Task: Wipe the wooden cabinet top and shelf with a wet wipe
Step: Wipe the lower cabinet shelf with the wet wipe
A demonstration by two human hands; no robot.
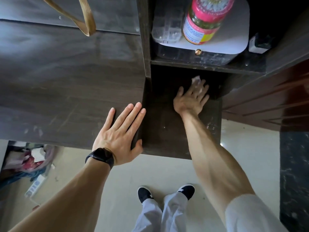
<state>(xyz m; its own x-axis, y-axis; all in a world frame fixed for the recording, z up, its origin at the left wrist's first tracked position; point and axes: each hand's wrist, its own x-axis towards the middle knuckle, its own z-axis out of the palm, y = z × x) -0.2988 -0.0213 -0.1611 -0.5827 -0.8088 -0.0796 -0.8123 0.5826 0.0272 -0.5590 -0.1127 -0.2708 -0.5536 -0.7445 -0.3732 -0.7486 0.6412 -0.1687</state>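
Observation:
The dark wooden cabinet top (66,91) fills the left of the head view. My left hand (120,131), with a black watch on the wrist, lies flat and open on its right corner, thumb hooked over the edge. To the right, lower down, is the dark shelf (165,131). My right hand (190,99) reaches deep onto that shelf with fingers spread, pressing a white wet wipe (196,81) against the surface near the back. Most of the wipe is hidden under my fingers.
An upper shelf holds a white tray (237,30), a clear box (167,27) and a jar with a pink lid (204,19). A tan strap (87,22) hangs over the cabinet top. Clutter (30,158) and a power strip (35,186) lie on the floor at left. A dark door (270,101) stands at right.

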